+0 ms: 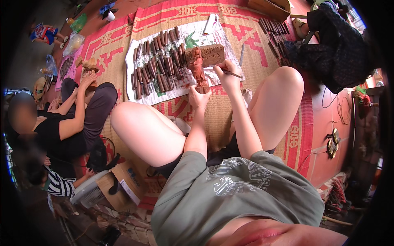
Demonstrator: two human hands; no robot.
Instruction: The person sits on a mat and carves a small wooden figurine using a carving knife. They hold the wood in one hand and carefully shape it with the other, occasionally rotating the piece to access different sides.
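Observation:
I sit on a woven mat with knees raised. My left hand [199, 96] grips the base of a reddish-brown carved wooden figure [198, 67], held upright in front of me. My right hand [227, 76] holds a thin carving tool [232, 74] beside the figure, its shaft pointing right. Behind the figure lies a carved wooden block [211, 53]. Several dark-handled chisels [158, 61] are spread in rows on a white sheet [135, 98] just beyond my hands.
A person in black [69, 123] sits at my left, hands on another wooden piece [89, 65]. More tools [273, 28] lie at the far right near a dark bundle of cloth [336, 53]. A white fan [88, 190] and a cardboard box [123, 184] stand by my left hip.

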